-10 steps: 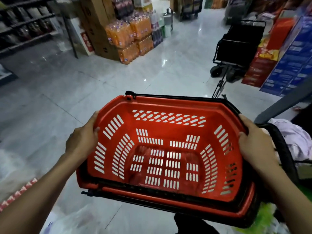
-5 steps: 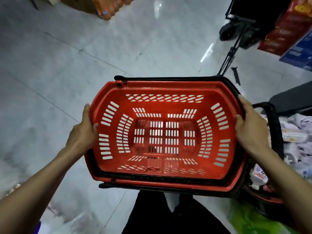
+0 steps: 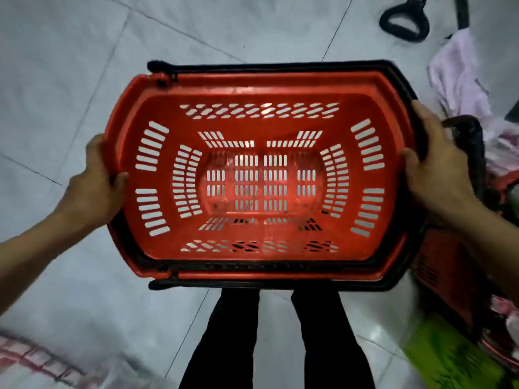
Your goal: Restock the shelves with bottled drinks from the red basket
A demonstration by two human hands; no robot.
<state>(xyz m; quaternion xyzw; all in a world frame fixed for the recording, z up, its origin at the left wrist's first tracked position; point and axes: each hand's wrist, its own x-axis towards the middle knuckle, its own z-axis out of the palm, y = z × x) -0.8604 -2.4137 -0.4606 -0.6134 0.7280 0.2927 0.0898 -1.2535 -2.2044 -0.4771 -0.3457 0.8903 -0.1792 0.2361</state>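
Pale, glossy floor tiles (image 3: 70, 66) with dark joints; a green bag (image 3: 449, 357), perhaps, blurred at lower right.

The view has tipped from looking along the aisle to straight down: the orange drink packs at 11 o'clock and the black trolley at 1 o'clock have gone out of sight, leaving only floor tiles (image 3: 84, 66) around the red basket (image 3: 261, 88). The basket, seen at a slant a second ago, now shows squarely from above. The person's legs (image 3: 224, 332) have come into view at 6 o'clock, a black loop handle (image 3: 404, 22) at 1 o'clock and pale pink cloth (image 3: 457, 77) at 2 o'clock
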